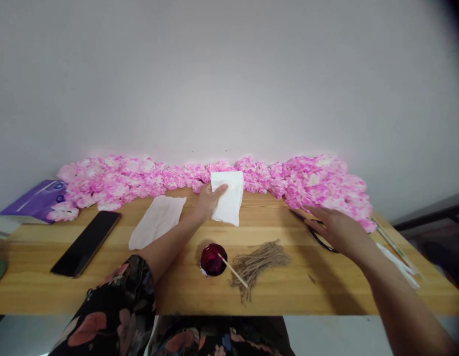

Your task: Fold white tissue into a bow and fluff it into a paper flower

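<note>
My left hand (210, 199) grips a folded white tissue (229, 200) near the middle of the table, thumb on top. At the right, my right hand (335, 227) reaches over dark-handled scissors (320, 238), fingers apart; whether it touches them is unclear. In front of the tissue stands a small container of dark magenta liquid (213, 259) with a thin wooden stick (233, 269) resting in it. Beside it lies a bundle of brown strings or stems (261, 262). A pale pink sheet (157, 221) lies left of my left hand.
Pink and white flowers (121, 180) line the table's back edge against the wall. A black phone (86, 243) and a purple packet (36, 200) are at the left. White crumpled pieces (400, 264) and a thin greenish stick (392, 242) lie at the right of the wooden table (177, 296).
</note>
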A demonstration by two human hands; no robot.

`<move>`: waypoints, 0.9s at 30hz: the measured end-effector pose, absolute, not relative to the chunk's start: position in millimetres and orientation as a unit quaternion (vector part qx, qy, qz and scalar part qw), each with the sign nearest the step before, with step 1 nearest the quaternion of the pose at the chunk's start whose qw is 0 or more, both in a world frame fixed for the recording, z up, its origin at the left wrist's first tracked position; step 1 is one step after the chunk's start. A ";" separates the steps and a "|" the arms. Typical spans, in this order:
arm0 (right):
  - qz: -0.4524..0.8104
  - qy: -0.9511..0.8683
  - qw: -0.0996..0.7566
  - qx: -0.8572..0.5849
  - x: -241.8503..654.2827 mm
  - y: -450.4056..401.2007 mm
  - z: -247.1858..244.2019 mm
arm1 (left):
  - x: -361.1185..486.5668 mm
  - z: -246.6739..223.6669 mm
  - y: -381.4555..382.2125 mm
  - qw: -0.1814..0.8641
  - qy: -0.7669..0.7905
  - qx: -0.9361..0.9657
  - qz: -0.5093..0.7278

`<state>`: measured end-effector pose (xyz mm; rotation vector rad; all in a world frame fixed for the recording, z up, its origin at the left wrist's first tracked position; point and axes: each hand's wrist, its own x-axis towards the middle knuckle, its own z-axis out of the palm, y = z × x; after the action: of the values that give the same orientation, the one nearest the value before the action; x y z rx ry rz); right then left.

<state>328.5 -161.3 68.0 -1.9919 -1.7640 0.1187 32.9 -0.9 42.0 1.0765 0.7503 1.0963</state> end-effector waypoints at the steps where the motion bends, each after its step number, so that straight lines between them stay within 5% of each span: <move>1: 0.078 -0.643 0.256 -0.718 310.5 -153.6 74.7 | 31.8 45.1 -1.3 0.658 0.326 0.485 0.475; 9: 0.567 -0.524 0.468 -0.430 176.3 -82.7 78.4 | 9.0 47.2 -1.0 0.633 0.341 0.543 0.434; 27: 0.649 -0.404 0.471 -0.440 165.7 -60.5 49.9 | -12.4 26.2 15.1 0.603 0.388 0.580 0.387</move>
<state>165.7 -60.5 49.9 -1.0770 -0.9900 1.5897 -12.4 15.1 26.2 1.3428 0.8983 0.8961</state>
